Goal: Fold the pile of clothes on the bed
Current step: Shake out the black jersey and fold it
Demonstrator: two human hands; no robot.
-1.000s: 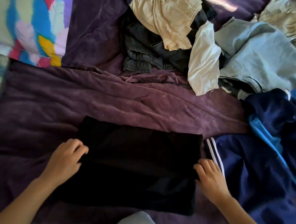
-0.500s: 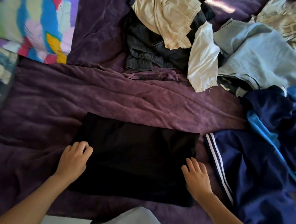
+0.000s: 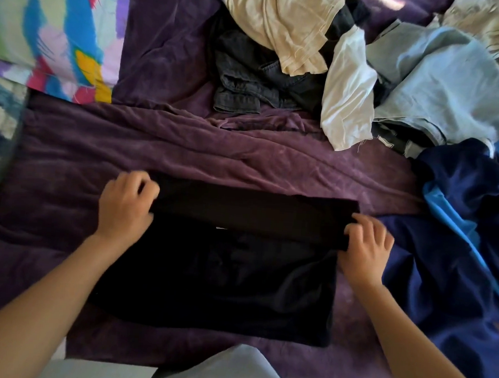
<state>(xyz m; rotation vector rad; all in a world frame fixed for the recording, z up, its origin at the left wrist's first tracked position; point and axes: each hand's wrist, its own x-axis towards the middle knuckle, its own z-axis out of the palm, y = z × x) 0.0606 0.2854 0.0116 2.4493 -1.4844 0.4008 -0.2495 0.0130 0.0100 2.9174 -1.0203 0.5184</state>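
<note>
Fingers (image 3: 143,186) of the left hand (image 3: 124,206) are curled onto the left end of a doubled-over band of the black garment (image 3: 221,281). We log the right hand (image 3: 363,251) likewise, fingers bent over and gripping the band's right end.

Surface: a bed under a creased purple blanket (image 3: 171,154). The black garment lies flat on it at the near edge, centred in front of us, with the band along its far side lying over the rest.

Far side, an unfolded pile: beige top (image 3: 283,23) over dark jeans (image 3: 246,85), a white cloth (image 3: 349,98), a light blue garment (image 3: 444,84). A navy tracksuit piece (image 3: 450,262) lies just beside the right hand. A multicoloured cloth (image 3: 61,28) occupies the far left corner.

Both forearms reach forward from the bottom corners, knuckles up, hands roughly level across the fold.
</note>
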